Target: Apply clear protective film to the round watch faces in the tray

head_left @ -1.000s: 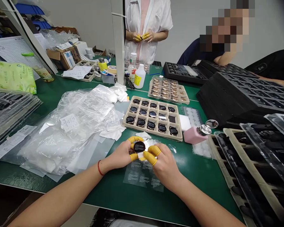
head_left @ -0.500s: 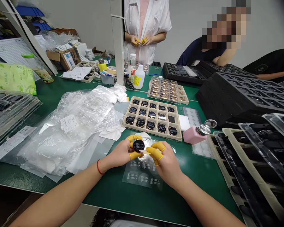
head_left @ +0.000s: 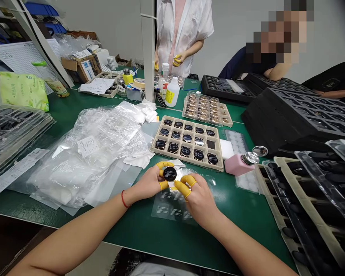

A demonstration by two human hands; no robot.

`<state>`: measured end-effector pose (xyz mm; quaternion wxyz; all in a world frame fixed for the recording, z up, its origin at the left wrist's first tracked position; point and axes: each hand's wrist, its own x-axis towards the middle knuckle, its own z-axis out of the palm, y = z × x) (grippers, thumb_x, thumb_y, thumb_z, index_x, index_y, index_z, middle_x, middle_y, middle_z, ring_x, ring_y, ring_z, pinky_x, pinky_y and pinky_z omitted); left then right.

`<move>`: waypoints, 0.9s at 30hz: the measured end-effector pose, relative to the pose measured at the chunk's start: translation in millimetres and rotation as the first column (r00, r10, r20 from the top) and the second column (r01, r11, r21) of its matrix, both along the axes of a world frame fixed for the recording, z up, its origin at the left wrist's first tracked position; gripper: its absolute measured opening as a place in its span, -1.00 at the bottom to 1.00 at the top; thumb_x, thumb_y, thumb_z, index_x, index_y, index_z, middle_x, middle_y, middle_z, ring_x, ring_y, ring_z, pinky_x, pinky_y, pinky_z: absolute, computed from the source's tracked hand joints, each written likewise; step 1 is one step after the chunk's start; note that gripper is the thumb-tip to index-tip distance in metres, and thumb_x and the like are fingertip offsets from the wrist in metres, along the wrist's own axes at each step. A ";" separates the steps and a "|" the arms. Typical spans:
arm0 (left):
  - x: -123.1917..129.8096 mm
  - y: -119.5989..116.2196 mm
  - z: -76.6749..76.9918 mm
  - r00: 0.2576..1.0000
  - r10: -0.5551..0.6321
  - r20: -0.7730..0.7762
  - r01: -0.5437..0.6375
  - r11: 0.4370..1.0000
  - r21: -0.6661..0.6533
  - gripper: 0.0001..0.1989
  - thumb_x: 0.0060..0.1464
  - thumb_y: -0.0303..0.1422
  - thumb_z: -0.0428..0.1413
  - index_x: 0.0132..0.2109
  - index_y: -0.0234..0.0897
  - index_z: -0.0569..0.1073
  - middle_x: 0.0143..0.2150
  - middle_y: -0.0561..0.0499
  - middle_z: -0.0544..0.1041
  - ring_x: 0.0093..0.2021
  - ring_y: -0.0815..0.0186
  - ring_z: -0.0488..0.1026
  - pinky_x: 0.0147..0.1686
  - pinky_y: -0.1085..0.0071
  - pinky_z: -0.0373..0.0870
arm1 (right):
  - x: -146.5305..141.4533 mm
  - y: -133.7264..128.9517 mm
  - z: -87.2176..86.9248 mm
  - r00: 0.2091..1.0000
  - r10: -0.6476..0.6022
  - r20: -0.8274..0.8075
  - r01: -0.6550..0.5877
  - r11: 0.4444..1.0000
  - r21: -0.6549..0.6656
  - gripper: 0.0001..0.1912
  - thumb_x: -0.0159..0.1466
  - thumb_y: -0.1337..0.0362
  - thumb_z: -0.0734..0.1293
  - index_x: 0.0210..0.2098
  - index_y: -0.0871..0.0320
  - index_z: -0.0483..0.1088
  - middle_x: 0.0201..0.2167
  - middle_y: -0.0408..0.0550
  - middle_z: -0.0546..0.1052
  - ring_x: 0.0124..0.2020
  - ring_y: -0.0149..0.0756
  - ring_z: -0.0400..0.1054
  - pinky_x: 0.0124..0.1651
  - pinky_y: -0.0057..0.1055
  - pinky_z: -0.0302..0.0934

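Note:
Yellow finger cots cover fingertips of both hands. My left hand grips a round black watch face with small white print, its front turned up. Just right of it, my right hand pinches a small white piece close to the face's lower edge. Beneath the hands lies a clear sheet of printed round films on the green table. Beyond them a beige compartment tray holds several similar black faces; one compartment at its right has no round face.
A pink pump bottle stands right of the tray. Plastic bags cover the left side. Stacked trays and black foam blocks fill the right. Two people are across the table, one in a white shirt.
The view has shifted slightly, so things sit further right. My right fingers have moved a little below the face. The standing person's hands have come apart.

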<state>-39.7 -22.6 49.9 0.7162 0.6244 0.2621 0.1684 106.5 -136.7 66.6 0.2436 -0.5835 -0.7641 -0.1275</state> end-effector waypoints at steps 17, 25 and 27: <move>2.4 -12.2 3.3 0.995 -0.076 -0.061 0.079 0.996 0.044 -0.43 -0.05 -0.36 0.22 0.12 -0.12 0.24 -0.11 -0.01 0.50 -0.18 0.24 0.49 -0.17 0.32 0.43 | 27.2 7.8 -12.2 0.676 -0.355 -0.646 0.026 0.887 -0.460 -0.61 0.26 0.20 0.17 0.06 0.11 0.32 -0.18 0.01 0.45 -0.16 -0.21 0.30 -0.08 -0.20 0.24; -8.6 22.9 27.3 0.948 0.316 -0.031 -0.314 0.948 0.060 -0.38 -0.05 -0.30 0.20 0.16 -0.22 0.20 -0.07 -0.10 0.50 -0.25 0.25 0.51 -0.14 0.19 0.48 | 94.7 72.6 10.8 0.578 -0.577 -0.577 0.446 0.815 -0.369 -0.63 0.26 0.19 0.15 0.02 0.12 0.32 -0.27 -0.07 0.49 -0.30 -0.30 0.36 -0.22 -0.36 0.25; -37.6 50.2 47.1 0.817 0.568 0.098 -0.575 0.788 0.220 -0.45 -0.01 -0.27 0.16 0.14 -0.13 0.23 0.02 -0.05 0.47 -0.06 0.16 0.46 -0.04 0.14 0.43 | 131.9 87.1 9.6 0.538 -0.682 -0.495 0.607 0.721 -0.335 -0.61 0.28 0.28 0.08 0.05 0.23 0.28 -0.11 0.10 0.45 -0.13 -0.19 0.32 -0.08 -0.26 0.19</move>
